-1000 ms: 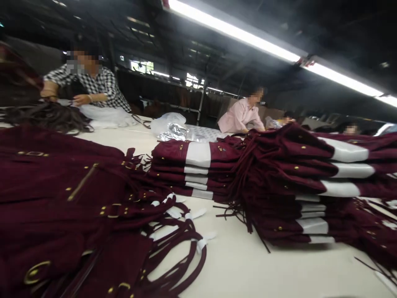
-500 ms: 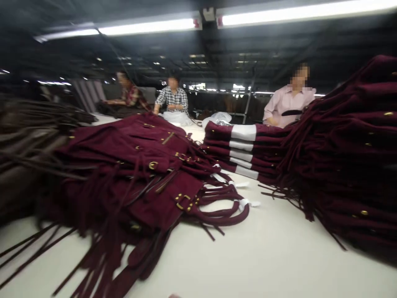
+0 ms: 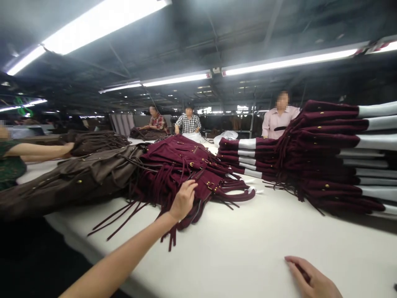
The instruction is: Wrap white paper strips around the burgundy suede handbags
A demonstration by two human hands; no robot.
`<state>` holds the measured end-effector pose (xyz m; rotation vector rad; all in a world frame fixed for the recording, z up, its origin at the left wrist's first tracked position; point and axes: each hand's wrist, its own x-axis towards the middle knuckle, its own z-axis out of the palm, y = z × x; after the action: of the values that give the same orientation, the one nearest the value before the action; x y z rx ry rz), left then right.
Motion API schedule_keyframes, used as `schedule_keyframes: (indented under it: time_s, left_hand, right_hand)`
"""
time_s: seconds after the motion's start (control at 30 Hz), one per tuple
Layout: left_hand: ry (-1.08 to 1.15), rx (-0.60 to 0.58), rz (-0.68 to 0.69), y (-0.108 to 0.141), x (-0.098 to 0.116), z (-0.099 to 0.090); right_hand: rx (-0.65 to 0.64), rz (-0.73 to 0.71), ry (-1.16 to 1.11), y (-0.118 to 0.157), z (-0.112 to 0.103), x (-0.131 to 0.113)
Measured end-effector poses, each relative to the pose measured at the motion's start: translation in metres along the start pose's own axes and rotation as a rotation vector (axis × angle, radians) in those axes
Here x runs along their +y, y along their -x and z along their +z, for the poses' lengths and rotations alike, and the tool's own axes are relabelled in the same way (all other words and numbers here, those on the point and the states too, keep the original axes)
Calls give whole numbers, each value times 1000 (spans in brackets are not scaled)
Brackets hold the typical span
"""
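Observation:
My left hand reaches out over the near side of a pile of burgundy bags, fingers loosely bent and apart, with nothing visible in it. Whether its fingertips touch the fabric I cannot tell. The bags have gold-coloured rings and buckles, long hanging ties and rounded handles with white wrapping. At the lower right, my right hand is held above the white table, its thumb and fingers parted around a gap. Part of that hand is cut off by the frame's lower edge.
Tall stacks of burgundy bags with white bands stand at the right, a lower banded stack behind. Dark brown bags lie left. A co-worker's arm reaches in there. Several people work across the table.
Both my hands have come into view, the left over the burgundy bags and the right at the lower right. The view has tilted up and widened, showing the brown bags and a co-worker at left.

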<state>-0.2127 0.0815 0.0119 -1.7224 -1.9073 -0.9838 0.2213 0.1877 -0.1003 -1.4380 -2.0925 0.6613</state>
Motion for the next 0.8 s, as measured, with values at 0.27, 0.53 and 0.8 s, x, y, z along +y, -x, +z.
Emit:
schedule_keyframes:
  time_s: [0.27, 0.53, 0.8]
  left_hand:
    - [-368, -278, -11, -117, -81, -40]
    - [-540, -418, 23, -140, -75, 14]
    - [-511, -703, -14, -203, -68, -3]
  right_hand:
    - [77, -7, 18, 11, 0, -18]
    - [15, 20, -48, 1, 0, -9]
    - [12, -6, -63, -2, -7, -18]
